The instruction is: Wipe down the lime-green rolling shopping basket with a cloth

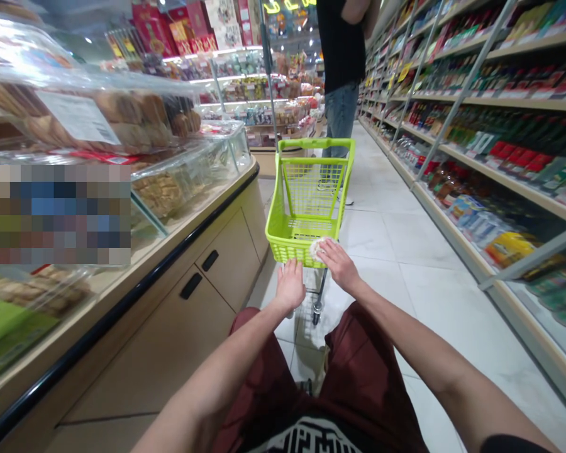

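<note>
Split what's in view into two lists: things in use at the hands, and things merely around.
In use:
- green cart
- white cloth, under the right hand
- left hand, at the cart's near edge

Merely around:
- boxed biscuits
- right-hand shelves
- wooden cabinet
- standing person

Ahead of you, the pale tiled floor (382, 233) carries the green cart (311, 219) on its wheels (316, 314); beyond it, a person's shoe (349, 202) rests on the tiles. To your left, a wooden counter (207, 327) bears clear bins (217, 146). To your right, a shelf (514, 185) holds red packs (519, 156); below them sit blue-and-white packs (469, 214) beside a yellow pack (507, 247).
</note>
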Tool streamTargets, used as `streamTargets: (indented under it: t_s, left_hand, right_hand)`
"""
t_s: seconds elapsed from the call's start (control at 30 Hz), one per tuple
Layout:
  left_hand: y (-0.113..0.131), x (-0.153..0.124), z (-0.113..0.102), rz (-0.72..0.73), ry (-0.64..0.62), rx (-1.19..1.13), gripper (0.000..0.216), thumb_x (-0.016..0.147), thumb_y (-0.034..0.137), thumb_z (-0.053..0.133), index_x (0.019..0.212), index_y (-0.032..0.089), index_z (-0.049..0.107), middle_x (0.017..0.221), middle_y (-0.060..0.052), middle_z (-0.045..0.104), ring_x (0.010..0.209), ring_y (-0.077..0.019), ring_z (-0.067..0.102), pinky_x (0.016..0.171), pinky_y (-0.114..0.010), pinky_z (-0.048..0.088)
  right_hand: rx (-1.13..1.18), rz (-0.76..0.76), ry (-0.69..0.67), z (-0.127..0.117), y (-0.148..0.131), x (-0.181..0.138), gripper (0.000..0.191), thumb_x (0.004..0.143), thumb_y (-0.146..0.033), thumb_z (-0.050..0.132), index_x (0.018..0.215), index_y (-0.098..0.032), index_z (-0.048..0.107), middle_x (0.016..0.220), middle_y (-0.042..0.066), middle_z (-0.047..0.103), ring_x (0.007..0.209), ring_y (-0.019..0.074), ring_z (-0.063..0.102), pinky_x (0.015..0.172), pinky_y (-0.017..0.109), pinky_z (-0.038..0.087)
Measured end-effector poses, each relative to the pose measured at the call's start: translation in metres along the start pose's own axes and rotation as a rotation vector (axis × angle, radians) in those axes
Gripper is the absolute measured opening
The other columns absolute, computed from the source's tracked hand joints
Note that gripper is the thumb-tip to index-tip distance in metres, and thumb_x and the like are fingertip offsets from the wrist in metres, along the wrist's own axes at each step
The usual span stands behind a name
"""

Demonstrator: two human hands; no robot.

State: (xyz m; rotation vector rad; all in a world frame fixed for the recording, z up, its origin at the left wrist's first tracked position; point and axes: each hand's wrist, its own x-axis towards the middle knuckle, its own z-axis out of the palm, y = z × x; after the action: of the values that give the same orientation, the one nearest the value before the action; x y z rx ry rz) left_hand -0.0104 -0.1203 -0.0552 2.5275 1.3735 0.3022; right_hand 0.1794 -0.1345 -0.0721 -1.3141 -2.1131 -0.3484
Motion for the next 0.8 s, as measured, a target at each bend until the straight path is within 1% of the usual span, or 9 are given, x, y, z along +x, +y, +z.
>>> streamTargets:
  t_s: [0.1, 0.2, 0.3, 0.4, 0.47, 0.53, 0.67, 0.73, 0.8]
  left_hand:
    - [0.010, -0.002, 0.002, 0.061, -0.022, -0.008, 0.063, 0.070, 0.011, 0.045, 0.131, 0.008, 0.031, 0.141, -0.017, 0.025, 0.131, -0.0284, 0.016, 0.106, -0.046, 0.009]
    - [0.009, -0.004, 0.005, 0.083, -0.028, 0.027, 0.062, 0.070, 0.012, 0.045, 0.131, 0.008, 0.032, 0.141, -0.016, 0.026, 0.131, -0.0276, 0.017, 0.106, -0.047, 0.009]
    - [-0.005, -0.003, 0.004, 0.014, -0.019, 0.094, 0.063, 0.070, 0.014, 0.045, 0.131, 0.008, 0.031, 0.141, -0.015, 0.026, 0.131, -0.0267, 0.018, 0.106, -0.046, 0.012]
    - [-0.022, 0.003, 0.000, -0.097, 0.014, 0.162, 0.066, 0.070, 0.017, 0.046, 0.133, 0.008, 0.027, 0.142, -0.013, 0.023, 0.131, -0.0260, 0.016, 0.106, -0.046, 0.014]
    - [-0.030, 0.006, -0.002, -0.131, 0.029, 0.194, 0.067, 0.070, 0.019, 0.047, 0.133, 0.009, 0.026, 0.143, -0.012, 0.022, 0.132, -0.0257, 0.015, 0.106, -0.046, 0.014]
    - [-0.034, 0.005, -0.005, -0.128, 0.029, 0.212, 0.068, 0.071, 0.021, 0.047, 0.134, 0.010, 0.025, 0.144, -0.012, 0.020, 0.132, -0.0255, 0.013, 0.106, -0.046, 0.014]
    - [-0.041, -0.002, -0.007, -0.116, 0.004, 0.210, 0.068, 0.072, 0.022, 0.048, 0.134, 0.012, 0.024, 0.144, -0.011, 0.019, 0.132, -0.0249, 0.012, 0.106, -0.046, 0.015]
    - [-0.049, -0.005, -0.007, -0.138, -0.011, 0.200, 0.068, 0.072, 0.022, 0.048, 0.134, 0.011, 0.024, 0.144, -0.011, 0.019, 0.132, -0.0250, 0.013, 0.106, -0.047, 0.015]
    - [-0.058, -0.006, -0.008, -0.169, -0.018, 0.193, 0.068, 0.071, 0.021, 0.049, 0.134, 0.010, 0.025, 0.144, -0.012, 0.018, 0.132, -0.0255, 0.013, 0.106, -0.047, 0.015]
  right_hand:
    - [-0.016, -0.004, -0.106, 0.022, 0.003, -0.025, 0.033, 0.089, -0.015, 0.035, 0.116, -0.016, 0.054, 0.129, 0.010, 0.046, 0.129, 0.0213, 0.026, 0.100, 0.047, 0.035]
    - [-0.036, 0.007, -0.158, 0.038, -0.003, -0.042, 0.031, 0.088, -0.015, 0.038, 0.113, -0.016, 0.056, 0.123, 0.012, 0.052, 0.126, 0.0219, 0.032, 0.096, 0.047, 0.040]
    - [-0.024, -0.059, -0.075, 0.031, -0.011, -0.026, 0.031, 0.088, -0.013, 0.037, 0.113, -0.017, 0.056, 0.124, 0.011, 0.051, 0.128, 0.0203, 0.028, 0.098, 0.046, 0.038]
    - [-0.019, -0.110, 0.055, 0.017, -0.018, 0.014, 0.035, 0.088, -0.012, 0.035, 0.119, -0.017, 0.052, 0.132, 0.009, 0.044, 0.131, 0.0192, 0.019, 0.102, 0.046, 0.033]
    - [-0.030, -0.121, 0.099, 0.019, -0.022, 0.035, 0.036, 0.088, -0.011, 0.034, 0.120, -0.017, 0.050, 0.133, 0.009, 0.041, 0.132, 0.0185, 0.016, 0.103, 0.045, 0.032]
    - [-0.041, -0.149, 0.080, 0.033, -0.025, 0.041, 0.035, 0.089, -0.011, 0.034, 0.120, -0.016, 0.050, 0.132, 0.010, 0.042, 0.132, 0.0174, 0.016, 0.104, 0.044, 0.031]
    - [-0.055, -0.207, -0.087, 0.071, -0.030, 0.022, 0.032, 0.088, -0.011, 0.038, 0.116, -0.014, 0.053, 0.129, 0.010, 0.047, 0.130, 0.0173, 0.023, 0.103, 0.044, 0.033]
    - [-0.053, -0.221, -0.148, 0.079, -0.035, 0.016, 0.030, 0.087, -0.012, 0.041, 0.114, -0.014, 0.054, 0.127, 0.012, 0.048, 0.129, 0.0179, 0.027, 0.101, 0.043, 0.035]
    - [-0.030, -0.248, -0.155, 0.077, -0.041, 0.023, 0.030, 0.087, -0.014, 0.041, 0.114, -0.015, 0.054, 0.128, 0.011, 0.048, 0.129, 0.0177, 0.026, 0.101, 0.043, 0.035]
